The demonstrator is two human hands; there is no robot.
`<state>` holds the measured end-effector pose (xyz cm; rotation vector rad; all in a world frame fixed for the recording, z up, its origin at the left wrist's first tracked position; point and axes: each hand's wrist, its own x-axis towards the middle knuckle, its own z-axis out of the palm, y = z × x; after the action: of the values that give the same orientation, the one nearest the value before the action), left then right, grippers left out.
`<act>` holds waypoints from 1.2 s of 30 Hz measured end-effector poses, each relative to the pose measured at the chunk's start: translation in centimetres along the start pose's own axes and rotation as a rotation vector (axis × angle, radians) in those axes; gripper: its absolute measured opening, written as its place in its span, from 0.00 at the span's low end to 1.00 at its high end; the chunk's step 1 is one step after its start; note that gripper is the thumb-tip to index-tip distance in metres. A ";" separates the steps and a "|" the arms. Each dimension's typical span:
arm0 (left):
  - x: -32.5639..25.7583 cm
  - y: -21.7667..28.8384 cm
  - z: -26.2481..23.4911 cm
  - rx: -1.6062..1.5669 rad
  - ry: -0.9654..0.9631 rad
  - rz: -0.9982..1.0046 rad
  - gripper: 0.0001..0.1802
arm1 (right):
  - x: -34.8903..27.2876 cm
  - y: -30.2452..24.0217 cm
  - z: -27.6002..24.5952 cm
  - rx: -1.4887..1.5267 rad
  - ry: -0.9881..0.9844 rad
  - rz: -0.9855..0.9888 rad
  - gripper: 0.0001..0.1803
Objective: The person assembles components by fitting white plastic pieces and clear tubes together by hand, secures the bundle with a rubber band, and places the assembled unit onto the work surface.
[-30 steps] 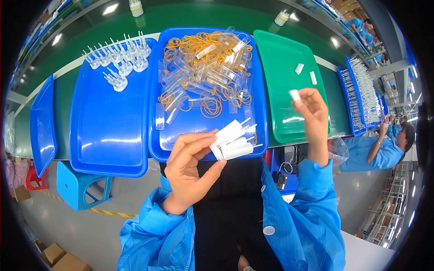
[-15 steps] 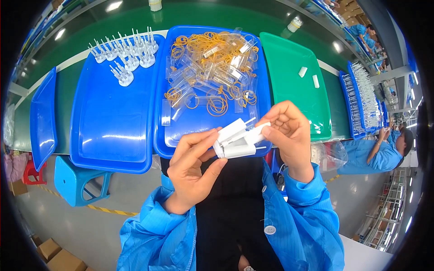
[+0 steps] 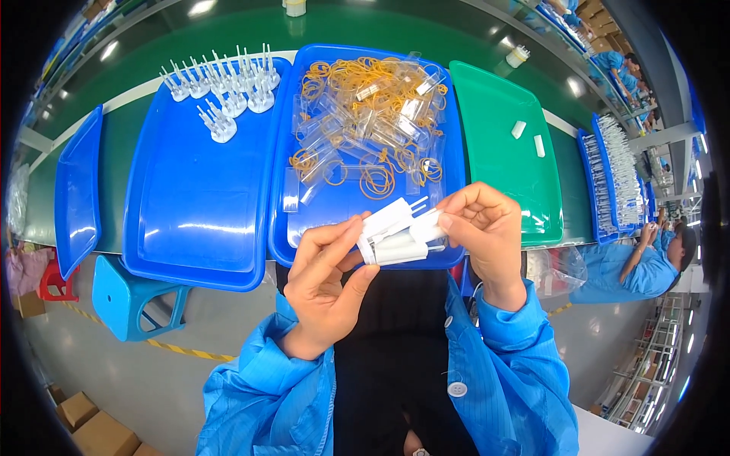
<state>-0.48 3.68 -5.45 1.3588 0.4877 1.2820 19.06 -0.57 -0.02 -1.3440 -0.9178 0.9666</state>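
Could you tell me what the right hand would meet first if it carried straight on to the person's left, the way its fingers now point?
The right hand already touches the bundle of small white plastic pieces. Just past it are the left hand's fingers, though depth is hard to judge.

Your single head-worn fisheye camera is looking steeply down from above your chest, facing forward over the long green workbench (image 3: pixel 532 91). It is sitting close to your left hand (image 3: pixel 323 285) and right hand (image 3: pixel 487 232), which are filling the frame's centre. Straight bench edges are bending toward the dark circular rim. No second view is overlapping it.
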 end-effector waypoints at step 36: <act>1.1 0.8 1.4 -0.541 -0.012 -0.533 0.22 | -1.1 2.5 2.9 0.662 -0.074 -0.101 0.49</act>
<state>0.73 3.79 -3.97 0.7146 0.4168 0.8727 15.88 -0.58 -2.45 -0.6986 -0.6272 1.1182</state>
